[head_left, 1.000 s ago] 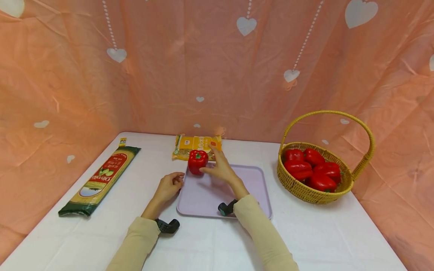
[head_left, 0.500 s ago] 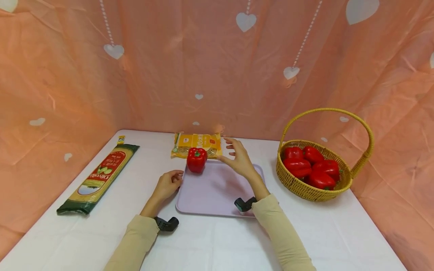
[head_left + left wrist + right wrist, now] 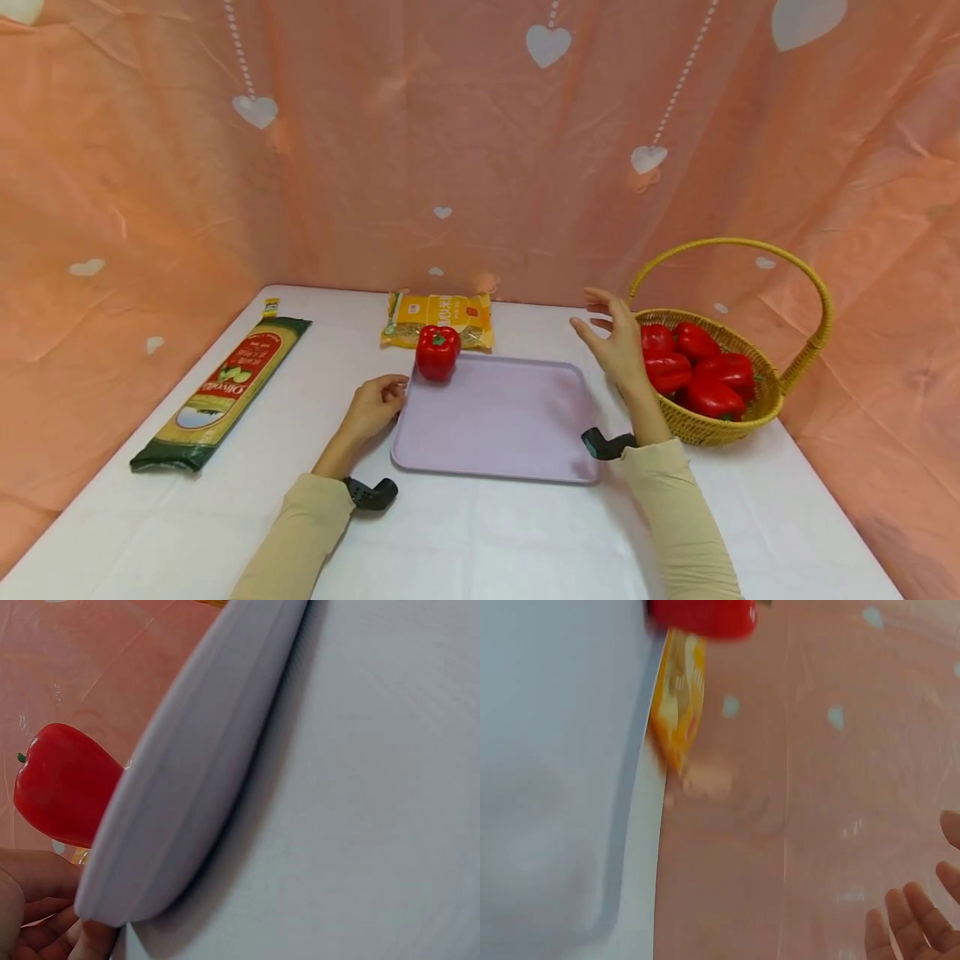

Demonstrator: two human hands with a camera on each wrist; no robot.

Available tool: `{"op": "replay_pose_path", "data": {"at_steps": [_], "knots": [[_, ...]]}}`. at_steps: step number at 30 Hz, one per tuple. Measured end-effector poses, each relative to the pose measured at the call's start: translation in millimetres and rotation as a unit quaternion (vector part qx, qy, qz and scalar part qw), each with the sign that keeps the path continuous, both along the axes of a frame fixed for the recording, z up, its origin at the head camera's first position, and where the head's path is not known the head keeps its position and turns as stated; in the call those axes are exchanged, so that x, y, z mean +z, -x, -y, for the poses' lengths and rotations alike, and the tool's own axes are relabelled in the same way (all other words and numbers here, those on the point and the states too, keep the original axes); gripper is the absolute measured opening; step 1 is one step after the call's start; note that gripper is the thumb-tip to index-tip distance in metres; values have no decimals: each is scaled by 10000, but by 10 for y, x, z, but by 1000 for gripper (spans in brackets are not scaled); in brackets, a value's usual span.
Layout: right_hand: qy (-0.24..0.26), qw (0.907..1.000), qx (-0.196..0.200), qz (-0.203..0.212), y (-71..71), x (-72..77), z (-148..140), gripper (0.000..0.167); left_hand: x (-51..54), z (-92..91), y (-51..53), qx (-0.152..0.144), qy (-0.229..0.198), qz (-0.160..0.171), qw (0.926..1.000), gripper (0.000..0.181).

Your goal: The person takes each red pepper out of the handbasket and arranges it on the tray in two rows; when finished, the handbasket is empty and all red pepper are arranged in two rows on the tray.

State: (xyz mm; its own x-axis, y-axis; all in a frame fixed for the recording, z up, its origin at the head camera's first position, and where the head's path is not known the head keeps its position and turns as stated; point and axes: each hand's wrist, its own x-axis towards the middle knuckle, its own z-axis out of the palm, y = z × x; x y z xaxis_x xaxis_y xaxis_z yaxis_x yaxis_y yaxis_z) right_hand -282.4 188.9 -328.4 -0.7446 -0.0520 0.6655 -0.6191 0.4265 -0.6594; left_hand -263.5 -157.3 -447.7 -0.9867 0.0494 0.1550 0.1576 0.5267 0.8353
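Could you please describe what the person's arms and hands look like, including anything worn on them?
Plain beige sleeves stop short of the left hand and right hand, both without gloves. A black, bent, tube-like device sits just past the end of each sleeve, and no cables show.

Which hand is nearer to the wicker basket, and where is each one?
Right. The right hand is just left of the wicker basket; the left hand is farther away, at the left edge of the tray.

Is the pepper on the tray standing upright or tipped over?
Upright: the red pepper stands on the tray, its green stem on top.
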Motion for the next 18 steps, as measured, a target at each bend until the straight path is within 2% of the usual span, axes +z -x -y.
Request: {"op": "replay_pose_path", "data": {"at_steps": [4, 8, 14, 18], "knots": [[106, 9989, -437, -131, -116, 93, -257, 42, 1, -9, 2, 5, 54, -36, 10000, 31], [91, 9966, -819, 28, -167, 166, -515, 44, 6, -12, 5, -13, 103, -83, 9999, 31], [138, 9936, -1107, 184, -151, 245, -812, 44, 7, -8, 2, 2, 131, -96, 9999, 30], [133, 9915, -1266, 261, -54, 241, -998, 43, 0, -9, -1, -11, 104, -57, 9999, 30]]}}
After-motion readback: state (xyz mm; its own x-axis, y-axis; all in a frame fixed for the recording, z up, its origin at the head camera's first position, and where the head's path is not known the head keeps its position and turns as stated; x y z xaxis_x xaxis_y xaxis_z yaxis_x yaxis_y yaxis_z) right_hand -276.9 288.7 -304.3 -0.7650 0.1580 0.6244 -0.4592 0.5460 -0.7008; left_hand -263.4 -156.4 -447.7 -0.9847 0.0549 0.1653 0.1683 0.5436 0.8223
